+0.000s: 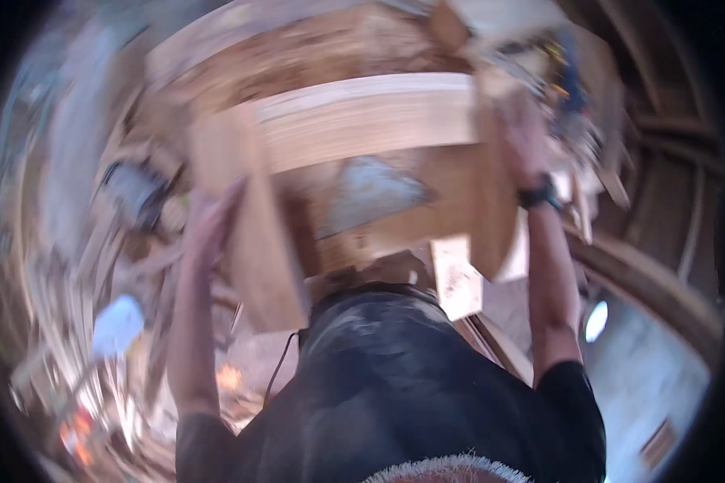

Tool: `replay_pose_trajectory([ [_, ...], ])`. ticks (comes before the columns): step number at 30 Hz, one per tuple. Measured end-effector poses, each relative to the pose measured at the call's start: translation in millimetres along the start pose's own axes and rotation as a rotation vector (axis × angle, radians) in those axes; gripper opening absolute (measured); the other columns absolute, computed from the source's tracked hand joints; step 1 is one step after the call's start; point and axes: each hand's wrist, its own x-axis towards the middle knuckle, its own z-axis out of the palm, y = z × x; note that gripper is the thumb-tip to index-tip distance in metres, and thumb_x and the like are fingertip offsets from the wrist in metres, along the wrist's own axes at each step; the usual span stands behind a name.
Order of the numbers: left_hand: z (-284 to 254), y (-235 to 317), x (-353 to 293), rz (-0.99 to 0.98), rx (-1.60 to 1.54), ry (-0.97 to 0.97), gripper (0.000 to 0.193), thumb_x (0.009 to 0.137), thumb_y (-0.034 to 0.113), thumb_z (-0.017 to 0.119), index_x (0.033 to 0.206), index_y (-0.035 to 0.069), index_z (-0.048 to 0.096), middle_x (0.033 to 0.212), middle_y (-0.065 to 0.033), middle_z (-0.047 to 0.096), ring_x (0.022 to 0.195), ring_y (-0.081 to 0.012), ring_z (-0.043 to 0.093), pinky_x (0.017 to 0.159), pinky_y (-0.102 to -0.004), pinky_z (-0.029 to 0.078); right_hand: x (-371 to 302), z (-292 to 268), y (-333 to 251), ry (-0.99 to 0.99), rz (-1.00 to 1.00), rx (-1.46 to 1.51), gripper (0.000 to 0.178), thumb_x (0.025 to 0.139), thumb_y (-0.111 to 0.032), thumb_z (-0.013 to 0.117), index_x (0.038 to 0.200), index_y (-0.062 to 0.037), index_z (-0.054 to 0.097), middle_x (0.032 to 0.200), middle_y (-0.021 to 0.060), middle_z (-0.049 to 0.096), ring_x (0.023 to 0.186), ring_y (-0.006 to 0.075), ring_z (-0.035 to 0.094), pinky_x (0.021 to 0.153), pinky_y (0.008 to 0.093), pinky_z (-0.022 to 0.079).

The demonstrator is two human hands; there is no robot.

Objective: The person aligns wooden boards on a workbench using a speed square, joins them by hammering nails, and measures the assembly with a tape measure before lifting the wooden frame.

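Note:
A pale wooden frame (pixel 370 121) spans the space in front of my body, with a cross board joining two side boards. My left hand (pixel 211 221) presses on the outer face of the left side board (pixel 262 233), its fingers blurred along the wood. On the opposite side, my right hand (pixel 525 145) grips the outside of the right side board (pixel 493 185), and a dark band circles that wrist. Between the boards a grey-white triangular patch (pixel 374 191) shows, too smeared to name. Motion blur hides the finger detail of both hands.
Behind the frame lies a wooden work surface (pixel 314 56) strewn with brown debris. Blurred tools (pixel 568 76) crowd its right end. Long wood strips (pixel 76 298) and a grey object (pixel 137 189) lie at left. Dark timbers (pixel 652 282) stand along the right.

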Motion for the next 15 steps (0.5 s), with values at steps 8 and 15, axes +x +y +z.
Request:
replay_pose_trajectory([
  [8,2.5,-2.2,7.4,0.037,-0.055,0.056,0.085,0.091,0.04,0.083,0.152,-0.004,0.044,0.142,-0.0162,0.059,0.128,-0.0244,0.058,0.109,-0.0376,0.045,-6.3,-58.8,-11.1,0.062,0.332,0.498,0.058,0.102,-0.035,0.065,0.145,0.0031,0.057,0.143,0.0231,0.062,0.135,0.0355,0.058,0.114,0.0403,0.045],
  [15,-0.1,1.2,9.5,0.039,0.052,0.123,0.084,0.091,0.041,0.082,0.151,-0.005,0.044,0.141,-0.016,0.059,0.127,-0.0251,0.058,0.11,-0.038,0.043,-34.5,-143.0,88.7,0.014,0.511,-0.124,0.054,0.101,-0.042,0.061,0.136,-0.0005,0.066,0.136,0.0255,0.066,0.13,0.0404,0.061,0.109,0.0448,0.047],
])
